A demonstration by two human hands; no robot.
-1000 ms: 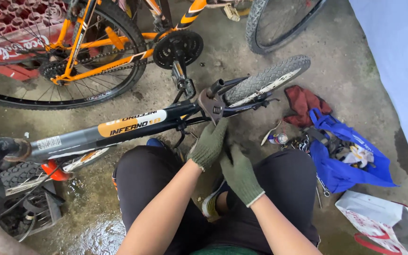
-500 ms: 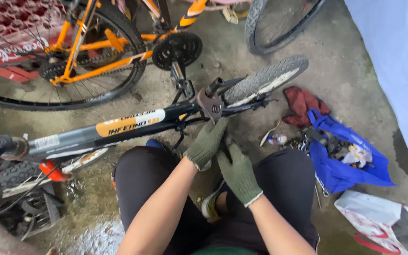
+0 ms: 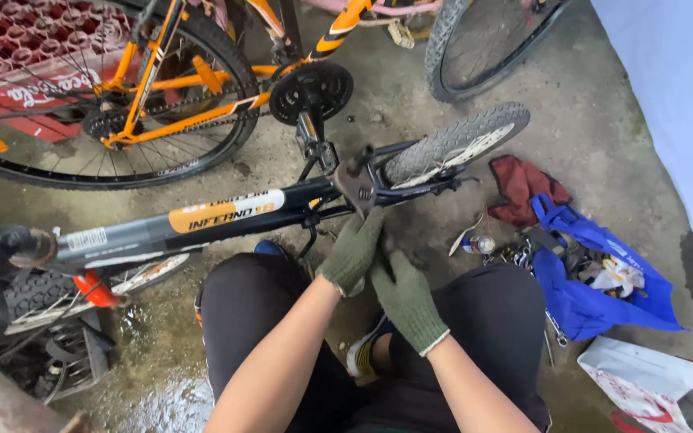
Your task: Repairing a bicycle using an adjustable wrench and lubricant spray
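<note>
A black bicycle frame [image 3: 226, 220] with an orange and white panel lies across the floor in front of my knees. A rusty adjustable wrench [image 3: 358, 188] sits with its jaws at the frame's crank area. My left hand [image 3: 353, 252], in a green glove, is closed around the wrench handle just below the head. My right hand [image 3: 407, 301], also in a green glove, presses against the left from below with its fingers curled; what it grips is hidden. The small knobby rear wheel [image 3: 459, 144] of the black bike points away to the right.
An orange bicycle [image 3: 178, 88] stands behind, its chainring [image 3: 314, 88] close to the wrench. A red crate [image 3: 10, 48] is at the far left. A dark red rag [image 3: 523, 188], a blue bag [image 3: 595, 297] with tools, and a white bag [image 3: 651, 385] lie at the right. The floor at the lower left is wet.
Both hands stay together on the wrench at the frame; they have barely shifted. The view has moved slightly.
</note>
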